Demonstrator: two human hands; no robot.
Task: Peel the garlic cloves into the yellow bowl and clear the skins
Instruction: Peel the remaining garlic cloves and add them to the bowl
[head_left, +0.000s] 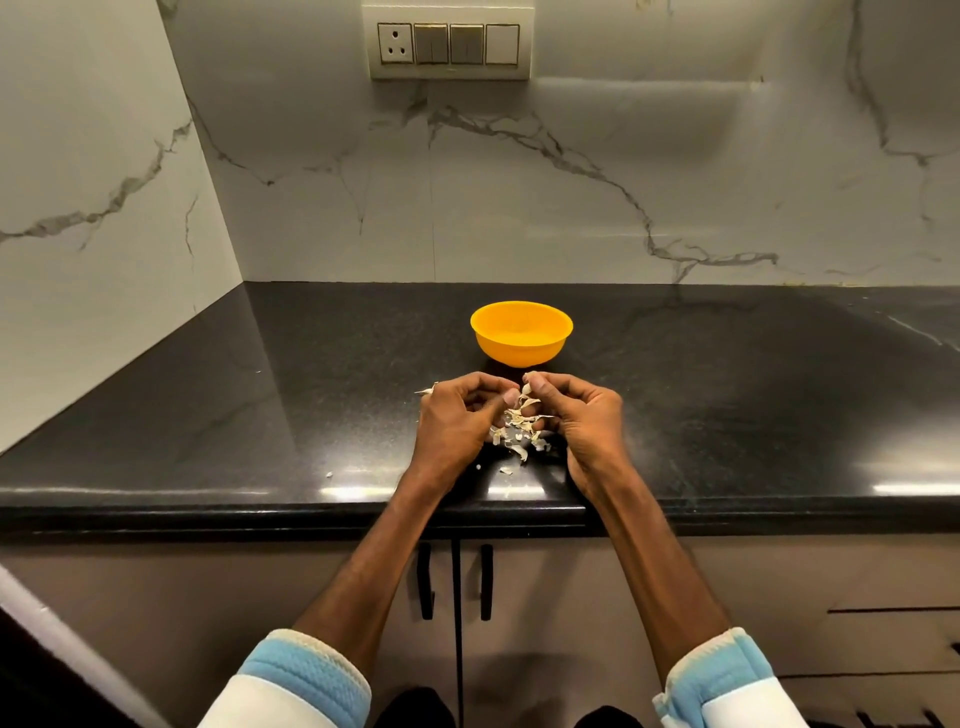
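- Head view: left hand (457, 418) and right hand (584, 415) both pinch a half-hidden garlic clove (524, 392) over the skins (511, 434), likely so peel falls on one pile.
- Yellow bowl (521, 332) just behind on bench (311, 389), handy for dropping cloves.

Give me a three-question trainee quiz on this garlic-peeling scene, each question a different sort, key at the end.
1. True or false: the yellow bowl stands on the counter beyond the left hand and right hand, nearer the wall.
2. Where do the garlic skins mostly lie? A) on the bowl's rim B) on the counter between the two hands C) against the wall
3. Fill in: the counter's colour is ____.
Key: 1 true; 2 B; 3 black.
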